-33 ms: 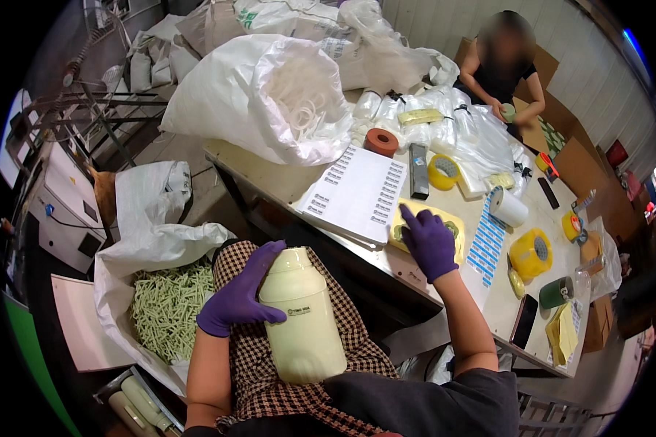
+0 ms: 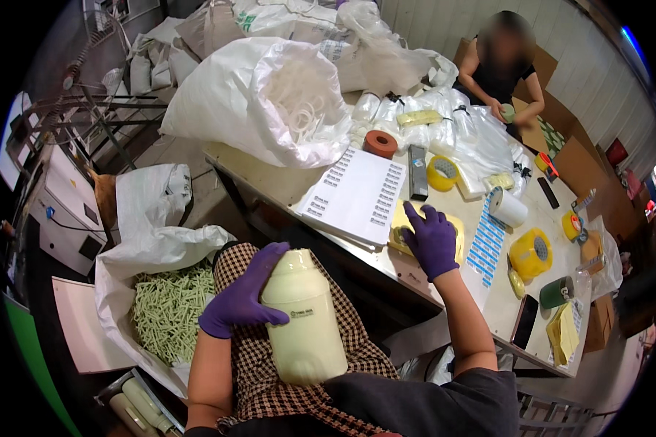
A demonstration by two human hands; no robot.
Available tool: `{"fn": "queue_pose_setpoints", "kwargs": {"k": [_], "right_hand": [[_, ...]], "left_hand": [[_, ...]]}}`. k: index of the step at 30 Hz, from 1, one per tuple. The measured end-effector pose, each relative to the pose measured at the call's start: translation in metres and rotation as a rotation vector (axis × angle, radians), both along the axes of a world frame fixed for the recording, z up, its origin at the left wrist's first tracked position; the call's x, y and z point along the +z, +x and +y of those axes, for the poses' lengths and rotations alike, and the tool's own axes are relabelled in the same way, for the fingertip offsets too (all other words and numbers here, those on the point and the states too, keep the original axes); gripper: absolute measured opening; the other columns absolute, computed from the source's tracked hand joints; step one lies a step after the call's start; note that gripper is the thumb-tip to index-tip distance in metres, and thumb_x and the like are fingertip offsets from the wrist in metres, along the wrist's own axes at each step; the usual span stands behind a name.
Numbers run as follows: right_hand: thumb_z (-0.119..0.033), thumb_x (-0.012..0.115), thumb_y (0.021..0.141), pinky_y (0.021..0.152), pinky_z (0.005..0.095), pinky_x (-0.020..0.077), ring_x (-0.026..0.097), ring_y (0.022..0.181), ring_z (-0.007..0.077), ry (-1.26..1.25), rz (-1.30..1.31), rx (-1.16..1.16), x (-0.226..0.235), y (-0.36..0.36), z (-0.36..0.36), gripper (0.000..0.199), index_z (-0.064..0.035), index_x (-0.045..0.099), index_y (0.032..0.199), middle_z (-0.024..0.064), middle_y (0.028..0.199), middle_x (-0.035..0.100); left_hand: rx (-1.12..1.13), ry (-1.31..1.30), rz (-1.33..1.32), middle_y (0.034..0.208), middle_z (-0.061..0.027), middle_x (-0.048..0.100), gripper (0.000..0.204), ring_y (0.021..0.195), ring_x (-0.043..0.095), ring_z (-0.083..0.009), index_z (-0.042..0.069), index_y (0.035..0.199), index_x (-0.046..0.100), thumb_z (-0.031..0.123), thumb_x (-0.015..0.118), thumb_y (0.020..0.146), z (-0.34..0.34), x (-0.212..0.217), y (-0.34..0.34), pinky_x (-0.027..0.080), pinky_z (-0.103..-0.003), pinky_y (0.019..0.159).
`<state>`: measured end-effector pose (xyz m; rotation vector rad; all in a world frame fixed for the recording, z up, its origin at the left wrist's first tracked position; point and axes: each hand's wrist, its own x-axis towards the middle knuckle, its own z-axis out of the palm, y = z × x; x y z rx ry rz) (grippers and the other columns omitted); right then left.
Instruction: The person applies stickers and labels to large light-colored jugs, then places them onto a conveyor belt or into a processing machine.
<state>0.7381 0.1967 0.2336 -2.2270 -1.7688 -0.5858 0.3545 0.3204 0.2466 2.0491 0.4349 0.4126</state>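
Observation:
On my lap stands a pale green flask body (image 2: 306,342) with a narrower neck and a small dark-printed label, leaning slightly. My left hand (image 2: 244,298), in a purple glove, grips its left side, thumb toward the label and fingers up by the neck. Over at the table's near edge, my right hand (image 2: 431,244), also purple-gloved, lies over a flat yellow pad or tray (image 2: 401,218). Its fingers are spread, and whatever is under the palm is hidden. Left of it lies a stack of white label sheets (image 2: 353,197) with dark print.
Tape rolls (image 2: 530,253), a phone (image 2: 525,320), a dark green cup (image 2: 556,293) and blue label strips (image 2: 486,251) lie on the table. A white sack of rings (image 2: 219,95) leans there. Green pieces fill a sack (image 2: 171,306) beside me. Another person (image 2: 506,73) sits across.
My right hand has shifted slightly over the yellow pad and now covers the green round shapes that showed before. The left hand and flask have barely moved.

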Motion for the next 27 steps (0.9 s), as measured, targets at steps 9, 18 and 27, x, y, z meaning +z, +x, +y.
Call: {"fn": "queue_pose_setpoints", "kwargs": {"k": [9,18,27], "right_hand": [[-0.027,0.058,0.104,0.1,0.0327,0.0491,0.061,0.115,0.0177,-0.002,1.557,0.736,-0.028,-0.096,0.028,0.046,-0.0029,0.056,0.143,0.0111,0.134,0.063],[-0.04,0.055,0.104,0.101,0.038,0.0523,0.065,0.115,0.0227,0.334,2.332,0.669,-0.063,-0.061,-0.017,0.054,-0.0043,0.054,0.144,0.0098,0.134,0.064],[-0.03,0.039,0.11,0.109,0.0425,0.0499,0.054,0.131,0.0311,0.922,1.745,0.453,-0.026,0.084,-0.021,0.047,-0.0007,0.043,0.147,0.0167,0.143,0.055]], "left_hand": [[-0.325,0.077,-0.137,0.164,-0.018,0.029,0.098,0.156,0.015,-0.0371,0.011,0.154,0.044,0.036,0.091,0.071,-0.005,0.027,0.067,0.014,-0.047,0.126],[0.211,-0.21,-0.501,0.158,-0.0181,0.041,0.063,0.149,0.038,-0.0294,0.005,0.144,0.053,0.005,0.078,0.086,-0.047,-0.078,0.009,0.031,-0.043,0.121],[0.468,-0.476,-0.69,0.127,-0.0147,0.067,0.034,0.12,0.064,-0.0256,-0.002,0.127,0.062,-0.006,0.06,0.093,-0.061,-0.025,-0.032,0.048,-0.04,0.11]]}}
